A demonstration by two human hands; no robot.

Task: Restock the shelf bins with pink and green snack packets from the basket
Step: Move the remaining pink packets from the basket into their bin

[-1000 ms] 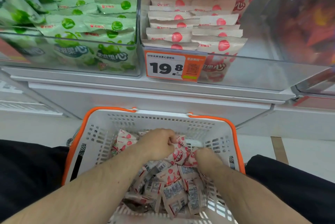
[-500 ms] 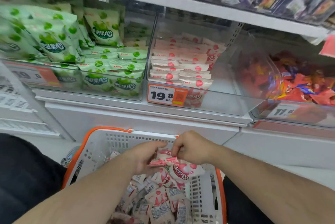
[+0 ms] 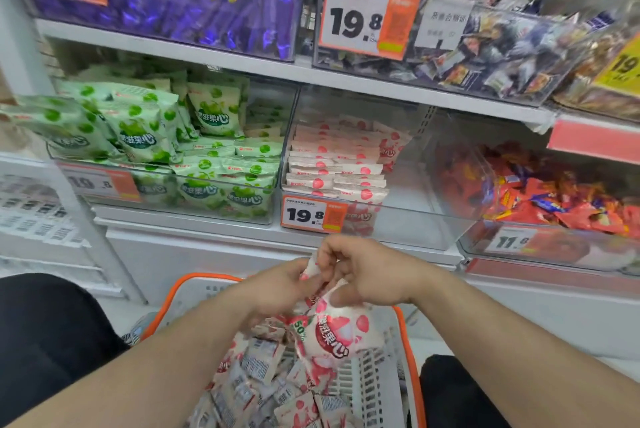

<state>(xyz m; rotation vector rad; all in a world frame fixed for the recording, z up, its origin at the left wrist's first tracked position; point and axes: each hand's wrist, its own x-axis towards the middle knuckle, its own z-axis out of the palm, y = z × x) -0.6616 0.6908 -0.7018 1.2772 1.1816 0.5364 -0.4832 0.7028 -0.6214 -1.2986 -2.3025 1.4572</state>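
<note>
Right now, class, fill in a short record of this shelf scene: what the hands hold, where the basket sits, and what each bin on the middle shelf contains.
left hand: pinches the top of the pink packet
right hand: grips the same pink packet
basket: below the hands, holds many pink packets
left bin: green packets, piled high
middle bin: pink packets stacked on its left side, right side bare
right bin: red and orange sweets
price tag: 19.8, on the middle bin
</note>
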